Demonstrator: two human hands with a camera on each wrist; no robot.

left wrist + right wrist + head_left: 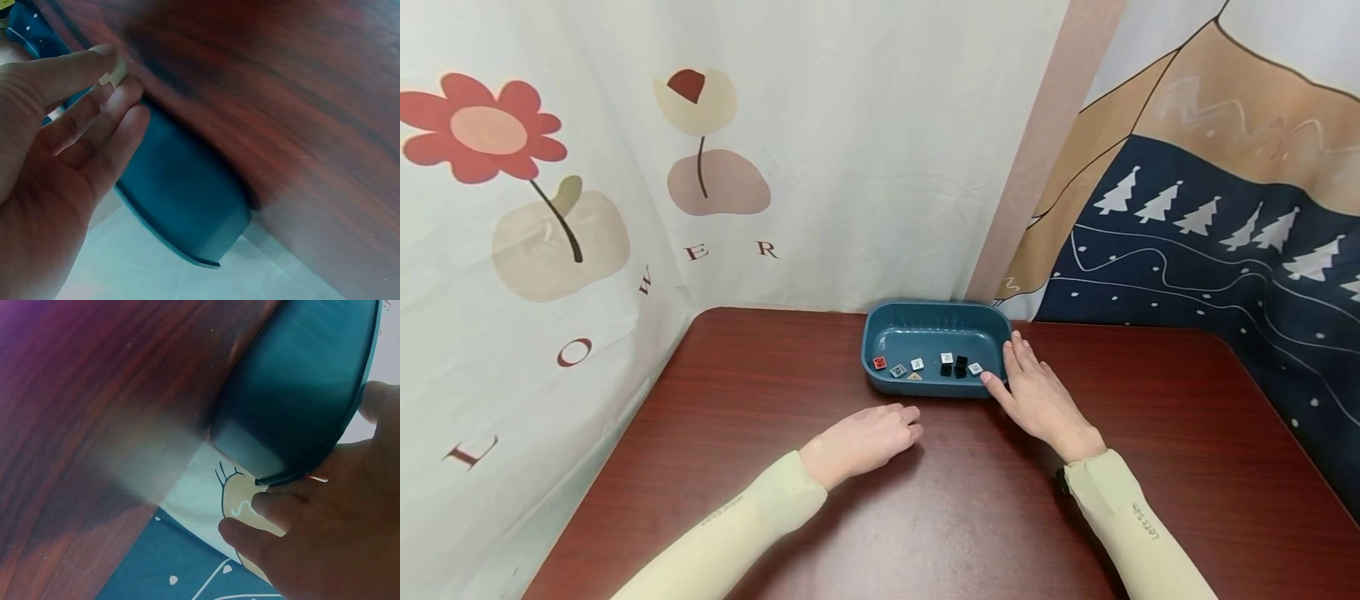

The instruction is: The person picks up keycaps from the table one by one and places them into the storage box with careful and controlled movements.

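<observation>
A blue rectangular tray stands by the far table edge with several small square pieces inside. Among them are a red piece, a white piece and a black piece. In front of the tray hovers my left hand. The left wrist view shows its thumb and fingertip pinching a small cream piece, whose kind I cannot make out. My right hand rests at the tray's right front corner. Its thumb lies at the rim, and its straight fingers extend along the right side.
The dark red wooden table fills the lower view. Directly behind the tray hangs a white curtain with flower prints. A navy and tan printed cloth borders the right side.
</observation>
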